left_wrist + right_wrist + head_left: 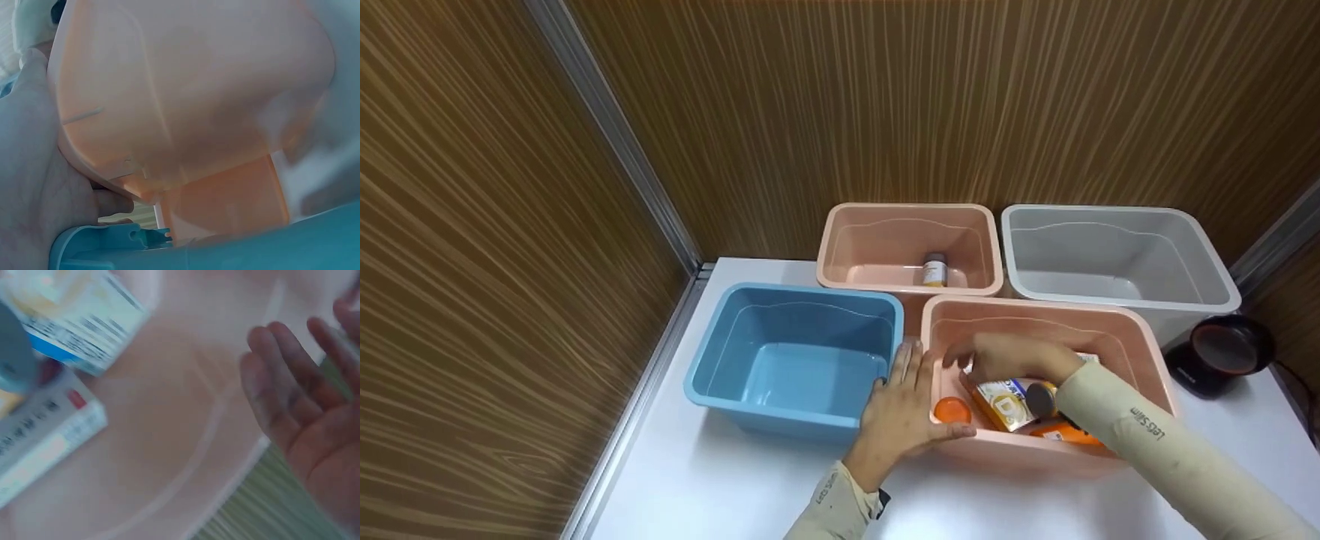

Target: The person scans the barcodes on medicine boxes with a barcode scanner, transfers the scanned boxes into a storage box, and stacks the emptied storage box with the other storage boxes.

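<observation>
My left hand (896, 416) rests with straight fingers on the near left corner of the front pink bin (1039, 306), its thumb along the rim. In the left wrist view that hand (34, 163) lies against the pink wall (197, 84). Over the same bin reaches my right hand (1009, 356); the right wrist view shows its fingers (281, 377) loosely bent with nothing between them. Below it in the bin lie a white-and-orange box (1003, 401), a grey-capped bottle (1041, 400), an orange round item (952, 410) and an orange pack (1069, 433). Two printed boxes, one a white carton (50, 433), show in the right wrist view.
A blue bin (795, 416) stands left of the front pink bin. Behind are a smaller pink bin (911, 208) holding a small bottle (935, 270), and a grey bin (1117, 211). A black round device (1222, 352) sits at the right. Wood-patterned panels (810, 112) wall the table.
</observation>
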Available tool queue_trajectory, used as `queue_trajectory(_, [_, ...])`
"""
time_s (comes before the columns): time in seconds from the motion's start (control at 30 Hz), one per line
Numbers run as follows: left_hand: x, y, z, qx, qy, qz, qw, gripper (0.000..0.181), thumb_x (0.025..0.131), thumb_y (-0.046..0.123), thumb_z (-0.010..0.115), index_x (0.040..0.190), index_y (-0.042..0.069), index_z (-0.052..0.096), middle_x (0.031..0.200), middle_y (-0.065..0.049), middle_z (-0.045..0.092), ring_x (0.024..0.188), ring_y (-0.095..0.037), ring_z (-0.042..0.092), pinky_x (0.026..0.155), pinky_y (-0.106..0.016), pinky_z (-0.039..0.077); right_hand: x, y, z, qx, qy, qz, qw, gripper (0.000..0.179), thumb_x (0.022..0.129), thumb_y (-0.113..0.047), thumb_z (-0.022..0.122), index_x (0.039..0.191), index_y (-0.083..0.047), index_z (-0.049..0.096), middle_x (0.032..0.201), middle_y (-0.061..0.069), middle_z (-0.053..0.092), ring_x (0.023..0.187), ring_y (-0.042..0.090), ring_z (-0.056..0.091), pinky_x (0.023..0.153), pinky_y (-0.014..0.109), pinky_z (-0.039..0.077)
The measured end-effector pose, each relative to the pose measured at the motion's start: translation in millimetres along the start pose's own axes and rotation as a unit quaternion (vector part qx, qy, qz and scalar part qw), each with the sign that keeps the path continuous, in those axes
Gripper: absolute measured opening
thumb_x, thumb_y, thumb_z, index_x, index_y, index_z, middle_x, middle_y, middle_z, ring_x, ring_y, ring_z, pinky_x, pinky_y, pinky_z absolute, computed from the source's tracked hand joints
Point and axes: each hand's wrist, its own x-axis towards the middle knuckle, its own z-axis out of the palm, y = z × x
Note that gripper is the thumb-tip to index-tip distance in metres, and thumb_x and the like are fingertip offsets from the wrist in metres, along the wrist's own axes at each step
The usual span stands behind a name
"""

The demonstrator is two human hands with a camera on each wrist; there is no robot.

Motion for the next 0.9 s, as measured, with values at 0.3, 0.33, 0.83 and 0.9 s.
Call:
queue_trajectory(0.3, [1.0,-0.1,4.5,-0.014,-0.001,0.006,0.9999,0.127,0.059,0.096,0.01,0.152,0.01,0.013,0.157,-0.008,0.011,0.143,-0.023,0.0,0.093,-0.05,0.042,-3.2,6,42,0.014,-0.148,0.137,0.9794,0.055,0.075,-0.014,0.075,0.126,-0.03,0.061,0.105,-0.005,0.059,0.088,0.017,0.054,0.082,0.044,0.046])
queue_trajectory(0.33, [1.1,-0.2,4.5,-0.016,0.0,0.006,0.9999,0.126,0.06,0.096,0.011,0.152,0.01,0.013,0.157,-0.008,0.011,0.143,-0.023,0.0,0.093,-0.05,0.042,-2.9,7,45,0.008,-0.153,0.147,0.9772,0.056,0.075,-0.015,0.075,0.126,-0.032,0.06,0.105,-0.005,0.058,0.089,0.018,0.053,0.083,0.045,0.045])
queue_trajectory(0.83, [2.6,-0.4,-1.8,-0.023,-0.003,-0.001,0.9997,0.125,0.061,0.095,0.015,0.153,0.01,0.012,0.158,-0.007,0.006,0.143,-0.023,-0.002,0.094,-0.051,0.041,-2.5,14,35,0.071,-0.114,0.034,0.9904,0.049,0.077,-0.024,0.077,0.122,-0.03,0.059,0.099,-0.01,0.058,0.079,0.015,0.056,0.071,0.029,0.049])
queue_trajectory(0.9, [2.2,-0.6,-2.1,-0.019,-0.003,-0.002,0.9998,0.124,0.062,0.095,0.014,0.153,0.01,0.012,0.158,-0.007,0.008,0.143,-0.023,-0.001,0.095,-0.051,0.04,-6.8,14,26,0.087,-0.091,0.017,0.9919,0.048,0.078,-0.023,0.076,0.123,-0.026,0.059,0.1,-0.01,0.059,0.081,0.017,0.058,0.074,0.032,0.05])
